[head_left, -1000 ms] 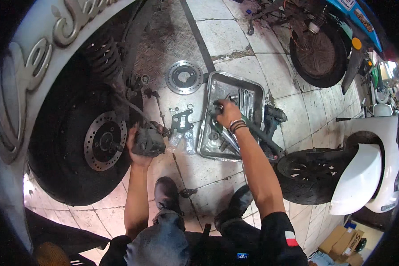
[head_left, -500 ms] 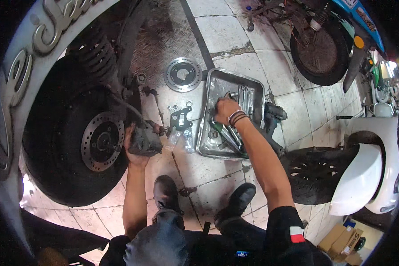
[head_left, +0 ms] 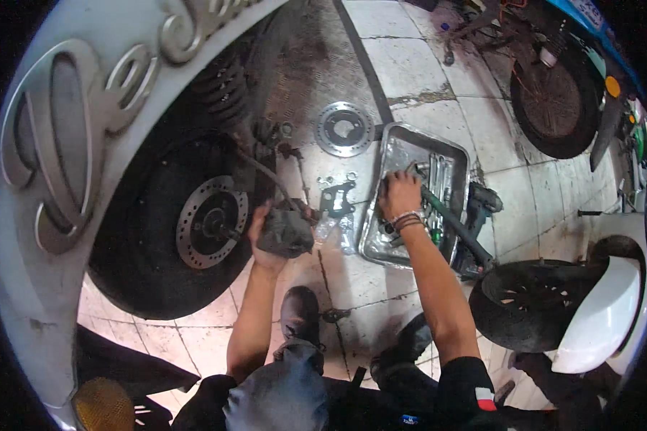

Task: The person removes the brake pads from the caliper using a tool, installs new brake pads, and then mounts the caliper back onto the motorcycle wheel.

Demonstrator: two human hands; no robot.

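Note:
My left hand (head_left: 268, 264) is wrapped round a dark, grimy brake caliper (head_left: 287, 233), which has a hose running up from it. The caliper is held beside the brake disc (head_left: 189, 233) on the scooter wheel. In the metal tray (head_left: 401, 152), my right hand (head_left: 401, 194) has its fingers curled near the tray's left wall. A thin rod seems to reach left from those fingers, but what they grip is too small to name. Several wrenches (head_left: 438, 172) and a long green-handled tool (head_left: 449, 215) lie in the tray to the right of that hand.
On the tiles left of the tray lie a loose brake disc (head_left: 326, 129), a dark metal bracket (head_left: 336, 199) and clear plastic bags (head_left: 346, 237). A cordless drill (head_left: 486, 197) stands against the tray's right side. A loose wheel (head_left: 492, 309) and a white scooter body panel (head_left: 598, 323) are at right.
The view has shifted, so most things appear further right. My right hand has moved toward the tray's left wall, and the green-handled tool lies differently. My left hand still holds the caliper.

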